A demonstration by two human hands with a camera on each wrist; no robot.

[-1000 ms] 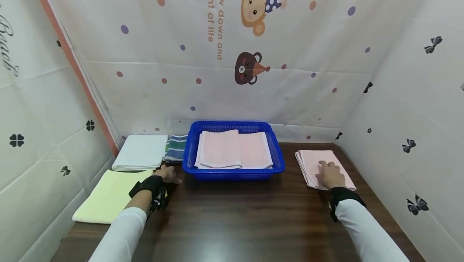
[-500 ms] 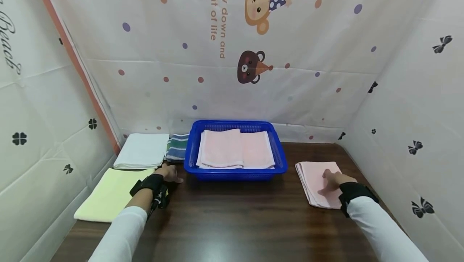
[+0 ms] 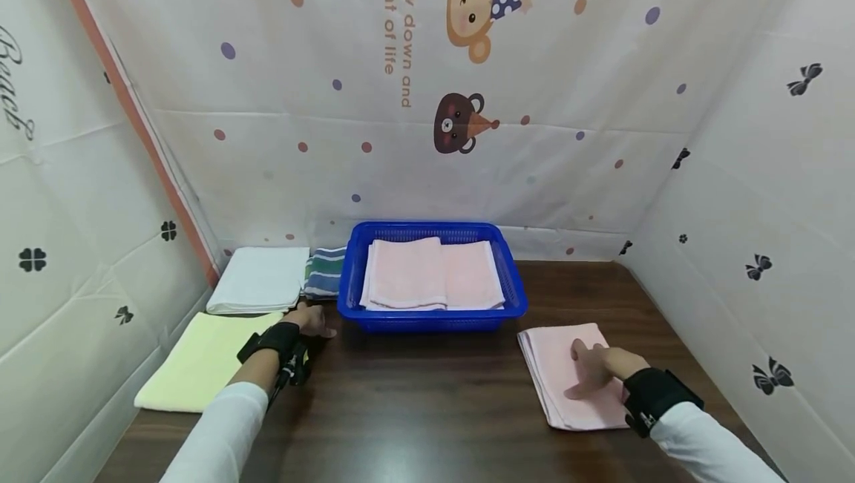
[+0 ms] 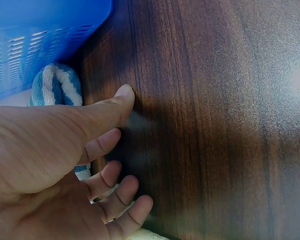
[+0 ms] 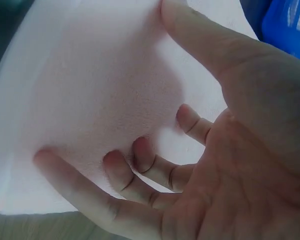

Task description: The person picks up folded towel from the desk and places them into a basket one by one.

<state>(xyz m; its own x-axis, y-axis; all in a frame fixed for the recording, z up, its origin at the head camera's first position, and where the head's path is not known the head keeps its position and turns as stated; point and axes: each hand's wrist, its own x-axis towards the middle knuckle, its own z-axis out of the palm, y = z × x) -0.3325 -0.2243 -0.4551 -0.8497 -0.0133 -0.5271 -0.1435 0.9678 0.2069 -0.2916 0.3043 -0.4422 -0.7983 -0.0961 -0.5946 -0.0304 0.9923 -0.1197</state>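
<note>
A folded pink towel (image 3: 561, 372) lies on the dark wooden table (image 3: 414, 401) at the front right. My right hand (image 3: 591, 370) rests flat on it, fingers spread and pressing the cloth (image 5: 90, 100). My left hand (image 3: 309, 318) rests on the table by the front left corner of the blue basket (image 3: 350, 297), fingers loosely bent and holding nothing. In the left wrist view the left hand (image 4: 90, 150) lies beside a blue striped towel (image 4: 57, 87) and the basket (image 4: 40, 35). Folded pink towels (image 3: 430, 274) fill the basket.
A white folded towel (image 3: 260, 279) and a striped towel (image 3: 325, 273) lie at the back left. A pale yellow towel (image 3: 200, 360) lies at the front left. Printed sheets wall in the table at the back and both sides.
My right hand has slid the pink towel from the back right toward the front and a little left. The left hand has stayed put.
</note>
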